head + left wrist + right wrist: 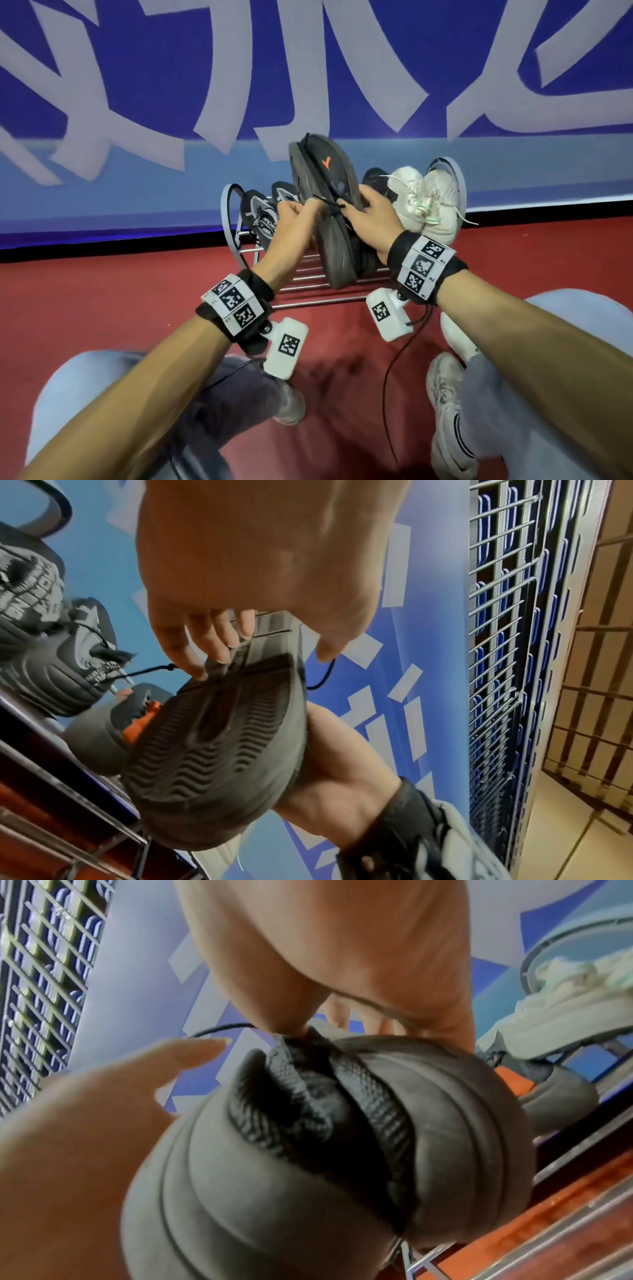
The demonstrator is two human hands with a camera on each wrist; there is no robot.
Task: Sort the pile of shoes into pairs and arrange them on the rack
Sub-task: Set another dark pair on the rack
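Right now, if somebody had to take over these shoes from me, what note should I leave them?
Left hand: grips the sole side of the dark grey sneaker with the orange mark.
Right hand: holds the same sneaker's upper side by the laces, above the metal wire shoe rack.
Done: black-and-white patterned sneakers at rack's left, cream-white sneakers at its right.
Left: seat the grey sneaker in the middle; its mate seems to lie underneath.

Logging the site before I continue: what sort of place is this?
Probably a hall or storage area, not a home: a big blue printed banner over red floor, with stacked wire-mesh panels beside the shoe rack.
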